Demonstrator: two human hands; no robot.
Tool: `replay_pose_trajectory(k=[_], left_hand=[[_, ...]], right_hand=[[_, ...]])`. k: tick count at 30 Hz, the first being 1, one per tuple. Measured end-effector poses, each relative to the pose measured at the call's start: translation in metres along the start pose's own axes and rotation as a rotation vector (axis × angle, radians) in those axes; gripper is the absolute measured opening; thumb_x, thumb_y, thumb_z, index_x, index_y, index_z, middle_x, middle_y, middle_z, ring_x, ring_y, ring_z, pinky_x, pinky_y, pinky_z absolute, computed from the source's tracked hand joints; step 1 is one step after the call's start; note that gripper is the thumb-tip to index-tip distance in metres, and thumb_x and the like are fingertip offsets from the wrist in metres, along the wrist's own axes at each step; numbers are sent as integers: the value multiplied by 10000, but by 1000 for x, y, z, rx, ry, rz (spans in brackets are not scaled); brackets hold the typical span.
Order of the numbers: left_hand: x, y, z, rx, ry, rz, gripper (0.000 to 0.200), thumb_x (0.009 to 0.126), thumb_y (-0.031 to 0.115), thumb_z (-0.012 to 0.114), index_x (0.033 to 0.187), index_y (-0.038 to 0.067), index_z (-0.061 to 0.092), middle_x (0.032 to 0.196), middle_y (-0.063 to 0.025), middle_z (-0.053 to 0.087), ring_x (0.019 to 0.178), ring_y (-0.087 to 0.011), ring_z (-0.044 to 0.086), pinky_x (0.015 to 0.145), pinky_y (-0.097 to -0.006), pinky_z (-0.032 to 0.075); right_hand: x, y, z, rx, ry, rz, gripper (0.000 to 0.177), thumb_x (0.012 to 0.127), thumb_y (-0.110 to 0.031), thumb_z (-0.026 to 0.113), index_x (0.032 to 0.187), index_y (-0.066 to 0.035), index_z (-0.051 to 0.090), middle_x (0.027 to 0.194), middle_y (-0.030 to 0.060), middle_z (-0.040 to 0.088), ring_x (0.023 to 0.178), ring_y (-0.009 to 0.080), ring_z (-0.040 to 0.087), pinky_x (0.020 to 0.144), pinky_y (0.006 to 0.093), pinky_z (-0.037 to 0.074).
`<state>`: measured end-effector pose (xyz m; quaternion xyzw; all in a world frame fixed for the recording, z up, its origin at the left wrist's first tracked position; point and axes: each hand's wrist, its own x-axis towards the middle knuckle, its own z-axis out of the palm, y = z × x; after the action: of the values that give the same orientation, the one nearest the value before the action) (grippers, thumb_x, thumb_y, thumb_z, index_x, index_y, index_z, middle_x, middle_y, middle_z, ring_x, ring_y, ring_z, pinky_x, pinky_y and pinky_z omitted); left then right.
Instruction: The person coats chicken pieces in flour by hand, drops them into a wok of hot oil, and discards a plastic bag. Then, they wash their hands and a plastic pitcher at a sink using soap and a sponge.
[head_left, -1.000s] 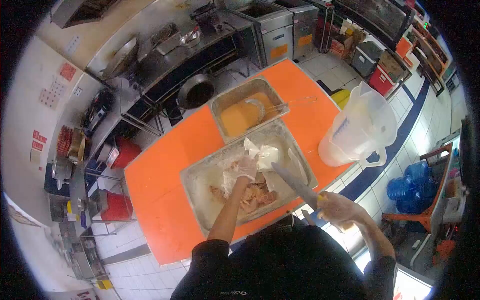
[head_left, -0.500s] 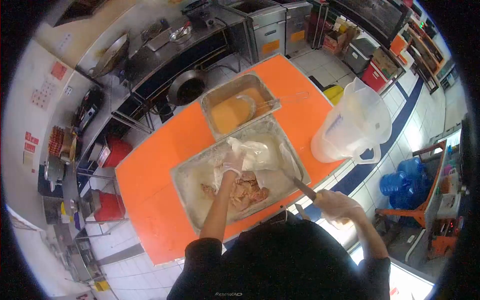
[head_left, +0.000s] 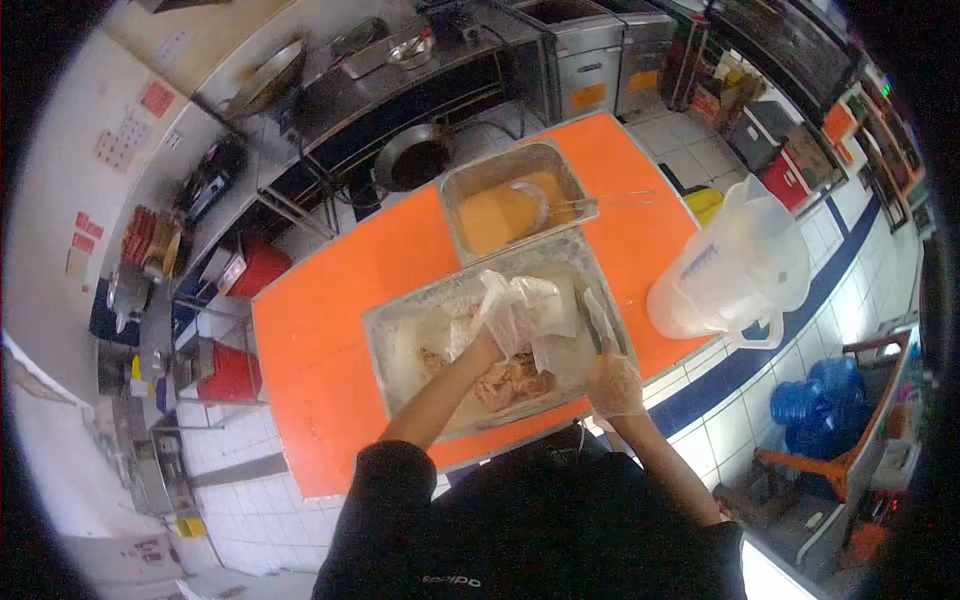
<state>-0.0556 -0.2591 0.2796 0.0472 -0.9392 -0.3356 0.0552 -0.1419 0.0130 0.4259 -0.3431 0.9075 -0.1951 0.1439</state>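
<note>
A large metal tray point(head_left: 400, 385) holds raw-looking meat pieces point(head_left: 510, 385) and whitish powder. My left hand point(head_left: 500, 325), in a clear plastic glove, reaches into it and grips a crumpled white plastic bag point(head_left: 545, 295) above the meat. My right hand point(head_left: 615, 388), also gloved, is at the tray's right side, closed around a knife with a yellowish handle point(head_left: 605, 352). How far its blade extends is hard to make out against the tray and the bag.
The trays stand on an orange table point(head_left: 320, 330). A second metal pan point(head_left: 460, 225) holds orange-yellow liquid and a wire-handled strainer point(head_left: 575, 208). A big translucent jug point(head_left: 725, 270) stands at the right. Beyond the table are a wok point(head_left: 415, 160) and blue water bottles point(head_left: 820, 400).
My right hand has moved left and inward with the knife, from outside the tray to its right edge. My left hand has shifted slightly over the bag. The camera view has turned a little.
</note>
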Motion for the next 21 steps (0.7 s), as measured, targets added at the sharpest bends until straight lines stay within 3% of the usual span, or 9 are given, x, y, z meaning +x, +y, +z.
replay_pose_trajectory(k=[4, 6, 7, 9, 13, 15, 18, 19, 21], left_hand=[[4, -1, -15, -710, -18, 97, 268, 918, 251, 489, 1120, 111, 597, 1027, -69, 616, 984, -229, 577, 869, -376, 464], [6, 35, -45, 396, -87, 204, 161, 865, 148, 528, 976, 49, 589, 892, -126, 615, 820, -325, 607, 686, -424, 529], [7, 48, -54, 397, -89, 202, 161, 865, 148, 528, 976, 49, 589, 892, -126, 615, 820, -325, 607, 686, -424, 529], [13, 75, -70, 550, -181, 165, 156, 856, 156, 522, 935, 40, 591, 848, -138, 615, 789, -310, 616, 676, -417, 528], [23, 88, -86, 779, -318, 103, 165, 843, 169, 514, 873, 27, 593, 782, -156, 615, 742, -288, 629, 661, -406, 525], [23, 79, -88, 636, -299, 219, 161, 828, 167, 526, 824, 21, 594, 698, -148, 611, 640, -320, 626, 588, -444, 524], [18, 31, -60, 460, -110, 363, 148, 817, 155, 533, 782, 20, 583, 699, -148, 609, 656, -328, 622, 590, -440, 514], [19, 31, -64, 465, -112, 383, 148, 817, 155, 533, 782, 20, 583, 699, -148, 609, 656, -328, 622, 590, -440, 514], [14, 34, -70, 583, -258, 289, 126, 797, 132, 531, 735, 27, 563, 684, -150, 600, 646, -334, 613, 567, -442, 495]], right_hand=[[2, 14, 5, -58, 251, -263, 488, 789, -222, 568, 1182, 67, 538, 767, 215, 624, 709, 400, 611, 675, 487, 494], [7, -11, -24, -158, -19, -163, 358, 774, -219, 579, 1015, 44, 612, 777, 195, 630, 734, 382, 617, 672, 478, 481], [9, -14, -23, -156, -20, -164, 358, 774, -219, 579, 1015, 44, 612, 777, 195, 630, 734, 382, 617, 672, 478, 481], [12, -15, -23, -162, 30, -428, 230, 770, -201, 582, 871, 0, 631, 778, 176, 635, 767, 357, 625, 714, 451, 491], [22, -34, -46, -135, -56, -473, 191, 779, -169, 570, 877, -20, 637, 787, 156, 643, 802, 335, 636, 735, 431, 501], [33, -31, -17, -86, -51, -775, 231, 802, -157, 560, 975, -19, 627, 802, 151, 652, 835, 318, 650, 762, 401, 512], [85, -20, 58, -115, -118, -779, 305, 820, -183, 558, 1073, -18, 597, 817, 135, 662, 838, 292, 662, 771, 391, 517], [102, -13, 77, -119, -101, -767, 305, 820, -183, 558, 1073, -18, 597, 817, 135, 662, 838, 292, 662, 771, 391, 517], [122, -7, 97, -201, -62, -985, 333, 847, -207, 534, 1111, -6, 568, 835, 123, 667, 822, 294, 663, 731, 403, 528]])
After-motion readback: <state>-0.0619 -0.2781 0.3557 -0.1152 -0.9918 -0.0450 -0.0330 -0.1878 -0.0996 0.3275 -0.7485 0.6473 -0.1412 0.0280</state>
